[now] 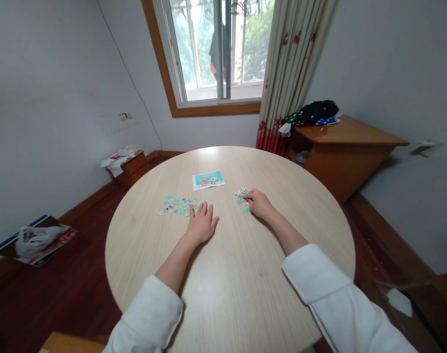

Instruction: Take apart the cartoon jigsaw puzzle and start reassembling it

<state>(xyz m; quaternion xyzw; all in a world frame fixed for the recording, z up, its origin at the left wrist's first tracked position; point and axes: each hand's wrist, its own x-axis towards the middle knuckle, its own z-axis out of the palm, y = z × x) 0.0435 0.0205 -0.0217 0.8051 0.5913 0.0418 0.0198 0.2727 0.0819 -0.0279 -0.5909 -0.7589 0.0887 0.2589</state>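
Loose jigsaw puzzle pieces (177,206), mostly turquoise and yellow, lie spread on the left of the round table (230,274). My left hand (202,223) rests flat with fingers stretched out, its fingertips at the right edge of that spread. A smaller cluster of jigsaw pieces (240,193) lies to the right. Over it, my right hand (259,203) has its fingers pinched together at the pieces; whether one is between the fingertips is too small to see. Beyond the hands lies a picture card (208,180) with pink and yellow figures on turquoise.
A wooden desk (352,132) with a pile of dark cloth (317,113) stands at the right by the curtain (297,59). Behind the table is a window (219,54). On the floor at left, a plastic bag (39,240) lies on a flat box.
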